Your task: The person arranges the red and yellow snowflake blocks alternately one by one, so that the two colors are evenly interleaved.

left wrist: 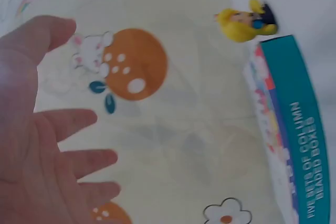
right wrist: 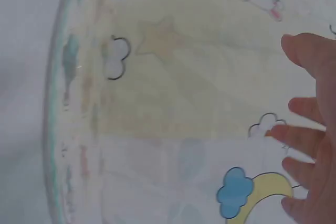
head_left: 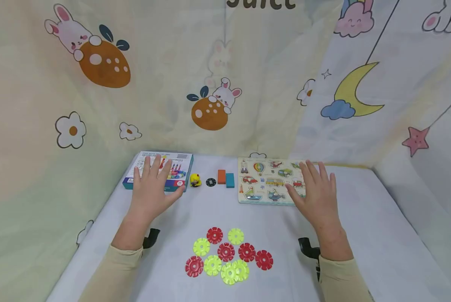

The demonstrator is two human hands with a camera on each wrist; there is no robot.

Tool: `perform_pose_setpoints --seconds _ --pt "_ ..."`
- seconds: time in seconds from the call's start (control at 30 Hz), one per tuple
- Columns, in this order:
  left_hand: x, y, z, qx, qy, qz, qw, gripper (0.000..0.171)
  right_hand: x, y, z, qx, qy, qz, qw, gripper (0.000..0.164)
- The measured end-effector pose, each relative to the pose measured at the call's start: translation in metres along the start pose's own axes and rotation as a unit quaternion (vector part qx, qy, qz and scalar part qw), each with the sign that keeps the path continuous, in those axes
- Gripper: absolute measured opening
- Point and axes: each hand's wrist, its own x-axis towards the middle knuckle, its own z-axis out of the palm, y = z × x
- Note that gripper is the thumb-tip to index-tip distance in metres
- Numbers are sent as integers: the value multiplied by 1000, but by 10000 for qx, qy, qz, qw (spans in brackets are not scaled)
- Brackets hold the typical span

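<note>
Left hand (head_left: 150, 193) and right hand (head_left: 317, 197) hover, fingers spread, gripping nothing; red notched plastic discs (head_left: 226, 254) and yellow-green ones (head_left: 212, 267) lie mixed, work apparently unstarted.

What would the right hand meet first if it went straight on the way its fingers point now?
Probably the printed backdrop: the right hand seems raised above the puzzle board, though its exact height and tilt are hard to judge.
</note>
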Motion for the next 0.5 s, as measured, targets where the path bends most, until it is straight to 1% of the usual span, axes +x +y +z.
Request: perform_pose_setpoints --seconds 0.13,0.2,0.27,0.33,0.4,0.43,0.5 --pt "-4 1 -17 -653 -36 231 9976 87 2 -11 -13 314 300 -505 9978 71" --pt "-7 2 -24 -1028 -163 405 9937 84 1 -18 -19 522 409 -797 9946 67" --pt "-8 4 -27 -1391 -364 549 9881 82 0 -23 -23 808 473 -1059 9900 63" --pt "-10 7 -30 -1810 -648 633 9793 79 -1 -29 -26 1132 416 -1271 9845 60" --pt "-12 11 -31 -2218 -923 702 9682 77 -2 -35 -25 1465 283 -1394 9789 58" --pt "-13 13 -31 -2438 -1074 765 9608 75 -3 -38 -25 1622 194 -1421 9763 57" --pt "-13 17 -28 -2868 -1391 978 9428 71 -4 -43 -22 1879 3 -1468 9712 56"
